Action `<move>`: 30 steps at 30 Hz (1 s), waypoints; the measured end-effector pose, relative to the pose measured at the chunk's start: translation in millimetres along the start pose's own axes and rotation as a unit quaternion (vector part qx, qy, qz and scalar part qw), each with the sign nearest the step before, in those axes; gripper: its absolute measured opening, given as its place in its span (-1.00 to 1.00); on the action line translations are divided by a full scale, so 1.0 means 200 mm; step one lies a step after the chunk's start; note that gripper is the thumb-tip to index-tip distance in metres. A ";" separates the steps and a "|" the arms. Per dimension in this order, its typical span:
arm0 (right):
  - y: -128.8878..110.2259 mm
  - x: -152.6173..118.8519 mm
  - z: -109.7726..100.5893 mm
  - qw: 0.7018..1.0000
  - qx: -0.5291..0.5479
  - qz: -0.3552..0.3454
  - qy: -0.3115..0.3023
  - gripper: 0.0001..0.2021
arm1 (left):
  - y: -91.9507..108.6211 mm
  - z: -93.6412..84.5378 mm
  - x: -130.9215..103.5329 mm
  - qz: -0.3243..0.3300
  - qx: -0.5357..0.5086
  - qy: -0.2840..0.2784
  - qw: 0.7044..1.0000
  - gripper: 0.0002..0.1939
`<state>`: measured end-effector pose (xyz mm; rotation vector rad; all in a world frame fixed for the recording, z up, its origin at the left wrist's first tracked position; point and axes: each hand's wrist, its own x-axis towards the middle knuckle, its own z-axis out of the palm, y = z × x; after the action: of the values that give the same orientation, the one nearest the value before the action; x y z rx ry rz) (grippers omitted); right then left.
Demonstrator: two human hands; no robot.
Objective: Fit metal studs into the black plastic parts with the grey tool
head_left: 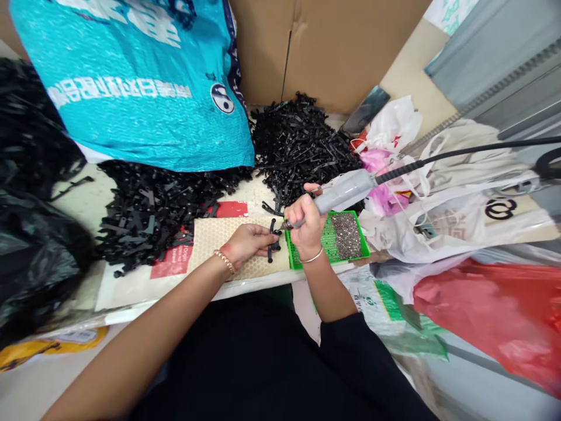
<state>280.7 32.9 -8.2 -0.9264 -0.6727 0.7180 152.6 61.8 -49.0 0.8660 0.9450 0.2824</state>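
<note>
My left hand (252,242) pinches a small black plastic part (272,248) over the beige honeycomb-patterned mat (210,234). Wrapped around a grey electric screwdriver (346,190) is my right hand (308,219), with the tool's tip pointing left toward the black part. Whether the tip touches the part is hard to make out. Just under and right of my right hand sits a green perforated tray (324,248), and small metal screws (347,234) fill its right side.
Piles of black plastic parts lie at the back (302,140) and left (140,216). A blue printed sack (153,88) rests over the left pile. A black cable (473,151) runs right from the screwdriver, above white plastic bags (403,228). A red bag (491,316) hangs at the right.
</note>
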 end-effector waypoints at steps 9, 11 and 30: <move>0.03 0.00 -0.02 1.000 -0.011 0.005 0.004 -0.70 | 0.00 0.00 0.00 0.004 0.001 -0.008 1.000 -0.57; 0.02 0.00 -0.02 1.000 -0.009 -0.001 0.002 -0.70 | 0.00 0.00 -0.01 0.004 -0.001 -0.005 1.000 -0.57; 0.05 -0.02 -0.02 0.999 -0.035 0.011 -0.001 -0.64 | 0.00 -0.01 0.00 -0.001 0.001 -0.009 1.000 -0.62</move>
<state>277.9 31.5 -18.4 -0.9983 -0.6942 0.7186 151.0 62.3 -50.1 0.8685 0.9292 0.2703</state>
